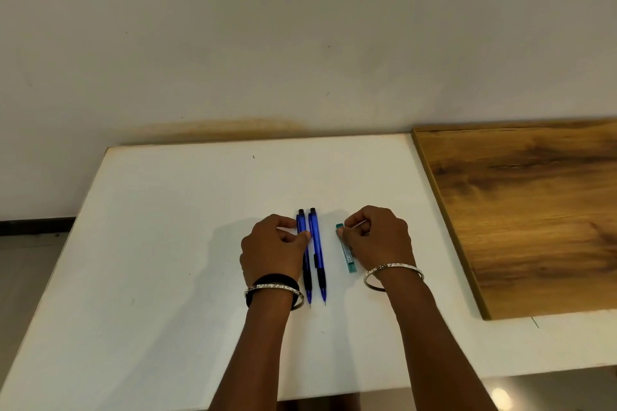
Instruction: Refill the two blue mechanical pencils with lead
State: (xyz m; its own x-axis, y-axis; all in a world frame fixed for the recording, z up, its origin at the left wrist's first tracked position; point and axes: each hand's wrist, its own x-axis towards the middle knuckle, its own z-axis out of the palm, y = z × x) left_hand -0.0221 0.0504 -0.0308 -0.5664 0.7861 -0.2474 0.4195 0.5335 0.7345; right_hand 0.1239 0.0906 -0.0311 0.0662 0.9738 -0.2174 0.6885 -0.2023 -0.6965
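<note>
Pinching the left blue plastic mechanical pencil (302, 227) with my left hand (272, 248) and the slim green lead case (346, 250) with my right hand (377, 237), I risk nudging the neighbouring blue pencil (316, 243) into rolling.

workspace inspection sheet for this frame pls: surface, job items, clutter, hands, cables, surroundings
Surface: white table, a few small dark specks; wooden board lies on its right part.
Job's things: two blue mechanical pencils lie side by side, tips toward the person; green lead case lies flat to their right.
Clutter: nothing seen.
Hands: left hand fingers on the left pencil, which lies on the table; right hand fingertips on the far end of the lead case. Neither item is lifted. Bangles on both wrists, black band on the left.
Cables: nothing seen.
Surroundings: pale wall with a brownish stain above the table edge; floor at lower left.
</note>
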